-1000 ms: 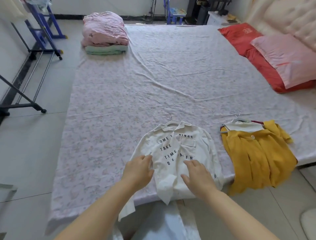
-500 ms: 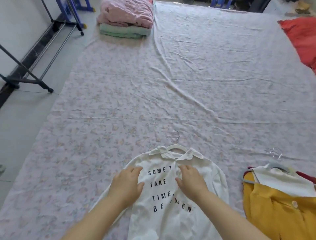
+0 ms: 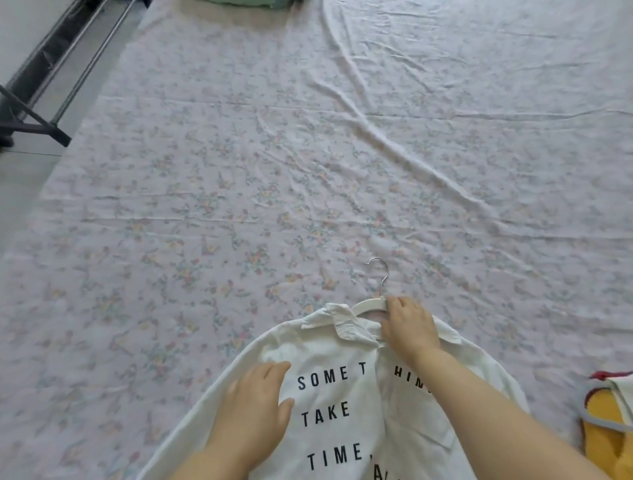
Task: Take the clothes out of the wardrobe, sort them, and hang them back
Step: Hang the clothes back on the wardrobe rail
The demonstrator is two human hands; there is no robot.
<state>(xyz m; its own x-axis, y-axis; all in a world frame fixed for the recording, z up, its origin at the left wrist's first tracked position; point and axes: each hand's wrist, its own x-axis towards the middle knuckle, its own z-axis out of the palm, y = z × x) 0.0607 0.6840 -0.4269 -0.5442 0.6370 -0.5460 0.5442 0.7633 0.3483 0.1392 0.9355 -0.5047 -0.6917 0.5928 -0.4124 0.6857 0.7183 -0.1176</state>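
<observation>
A white shirt [image 3: 342,404] printed with black words lies flat on the flowered bed sheet [image 3: 308,171], still on a white hanger [image 3: 368,306] whose metal hook points away from me. My right hand [image 3: 407,325] grips the hanger at the collar, fingers curled over its neck. My left hand [image 3: 257,407] rests flat on the shirt's left chest with fingers straight. At the right edge lies a yellow garment [image 3: 606,431] on a grey hanger, partly cut off by the frame.
A black metal clothes rack base [image 3: 37,126] stands on the grey floor at the upper left beside the bed. A folded green blanket edge [image 3: 253,2] shows at the top. The sheet beyond the shirt is wrinkled.
My right hand has moved up from the shirt's chest to the collar and taken hold of the hanger. My left hand stays flat on the shirt. The camera has tilted down and closer.
</observation>
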